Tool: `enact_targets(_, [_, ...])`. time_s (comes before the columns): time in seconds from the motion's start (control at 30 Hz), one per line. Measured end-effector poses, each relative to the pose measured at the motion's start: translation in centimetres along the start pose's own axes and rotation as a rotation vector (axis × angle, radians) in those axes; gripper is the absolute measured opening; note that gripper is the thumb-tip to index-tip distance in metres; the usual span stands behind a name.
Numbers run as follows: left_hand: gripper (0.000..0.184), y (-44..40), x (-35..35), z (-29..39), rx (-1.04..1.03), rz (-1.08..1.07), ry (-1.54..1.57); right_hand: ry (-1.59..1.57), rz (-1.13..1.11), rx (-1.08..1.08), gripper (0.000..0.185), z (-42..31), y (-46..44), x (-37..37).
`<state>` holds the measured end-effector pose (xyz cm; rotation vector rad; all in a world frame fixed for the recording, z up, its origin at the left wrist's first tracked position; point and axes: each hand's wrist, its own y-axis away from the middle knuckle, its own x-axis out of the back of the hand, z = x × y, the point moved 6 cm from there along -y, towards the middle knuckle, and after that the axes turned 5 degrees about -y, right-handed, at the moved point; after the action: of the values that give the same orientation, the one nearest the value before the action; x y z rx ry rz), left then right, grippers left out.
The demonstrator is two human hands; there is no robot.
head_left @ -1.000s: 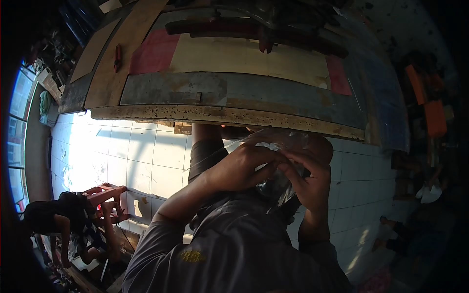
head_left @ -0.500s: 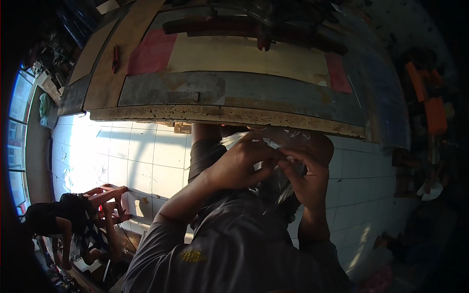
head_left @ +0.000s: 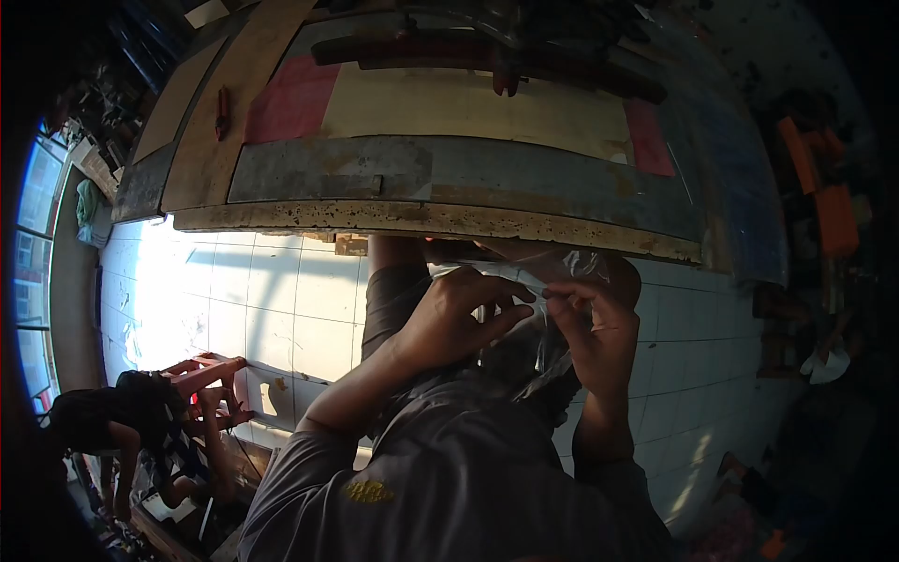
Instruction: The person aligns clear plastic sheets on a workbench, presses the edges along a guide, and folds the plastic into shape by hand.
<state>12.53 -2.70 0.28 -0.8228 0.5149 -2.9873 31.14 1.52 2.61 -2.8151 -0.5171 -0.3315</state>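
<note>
Over my lap, a thin, clear, crinkled plastic film (head_left: 588,266) hangs around my two hands; whether it is a bag or a loose sheet I cannot tell. My left hand (head_left: 461,318) has thumb and forefinger closing on the film near its edge. Facing it across a small gap, my right hand (head_left: 599,342) pinches the film between thumb and curled forefinger. Part of the film drops below the fingers, between my forearms. Dark clothing behind it makes its outline hard to follow.
The worktable's worn wooden front edge (head_left: 431,220) runs just beyond my hands. On the table lie yellow sheeting (head_left: 468,103), pink pieces (head_left: 292,98) and a red-handled tool (head_left: 223,114). A dark red bar (head_left: 562,73) crosses above. Another person (head_left: 103,421) is at lower left beside a red stool (head_left: 208,375).
My hands have drawn slightly apart, the right one shifting a little to the right. A gap now shows between the fingertips, and the film has changed its folds.
</note>
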Motion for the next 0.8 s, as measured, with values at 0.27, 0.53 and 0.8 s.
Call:
enact_targets(0.27, [0.021, 0.1, 1.1, -0.7, 0.106, -0.008, -0.044, -0.156, 0.072, 0.012, 0.013, 0.4, 0.2, 1.0])
enact_targets(0.53, [0.027, 2.4, 5.0, -5.2, 0.167, 0.176, -0.211, -0.225, 0.181, 0.027, 0.015, -0.9, 0.4, 6.0])
enact_targets(0.8, [0.027, 3.0, 7.4, -4.8, 0.064, 0.402, -0.47, -0.214, 0.242, 0.096, 0.019, -1.3, 1.8, 9.7])
